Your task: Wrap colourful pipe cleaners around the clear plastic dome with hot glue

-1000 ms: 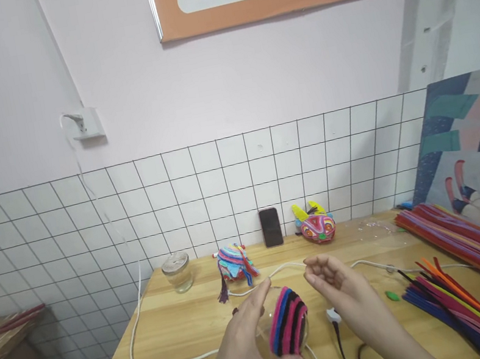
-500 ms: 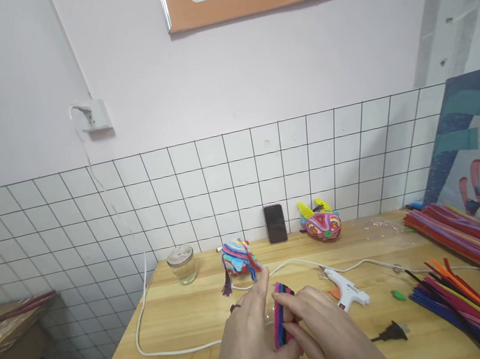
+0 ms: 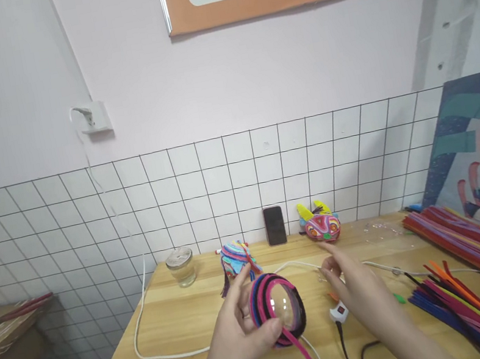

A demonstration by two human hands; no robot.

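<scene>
Ball [image 3: 282, 303] turned, clear face showing, gripped by left fingers [image 3: 265, 334]; right fingers [image 3: 336, 280] now at glue gun [image 3: 339, 312], grip unclear.

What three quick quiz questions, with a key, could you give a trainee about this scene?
1. Which hand holds the strand-wound clear ball?
2. True or false: the phone lies flat.
3. What colour are the ears on the craft figure just right of the phone?

Key:
1. The left hand.
2. False; it stands upright by the tiled wall.
3. Yellow.
</scene>
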